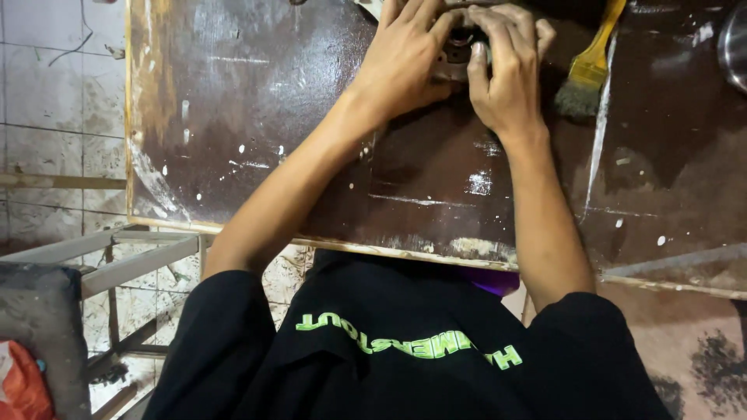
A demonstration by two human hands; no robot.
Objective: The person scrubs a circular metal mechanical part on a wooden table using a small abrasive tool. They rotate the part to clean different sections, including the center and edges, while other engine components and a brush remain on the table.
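Both hands worked close together at far edge of dark brown, scuffed wooden surface [311, 155], top of view.

Small grey-brown metal part [459, 53], round-ish w/ a dark opening, is pinned between the two hands, resting on the surface; mostly hidden, exact shape can't be told.

Left hand [405, 58]: fingers curled over and around the part's left side, gripping it, apparently to steady it against the surface.

Right hand [510, 74]: fingers closed over the part's top and right side, thumb pressed in toward the opening. Grip looks firm; judged a two-handed hold so the part can't turn or slide.

Both forearms laid across the surface, prob. for support.

Yellow-handled paintbrush w/ dark, dirty bristles [587, 70] lies just right of the right hand, bristles toward the person, not touched.

Curved grey metal rim [735, 47] seen at far right edge, well apart; kind can't be told.

Surface marked w/ white paint flecks and scratches. Tiled floor [47, 148] and grey metal frame [132, 260] at left. Black shirt w/ green print [389, 350] in foreground.
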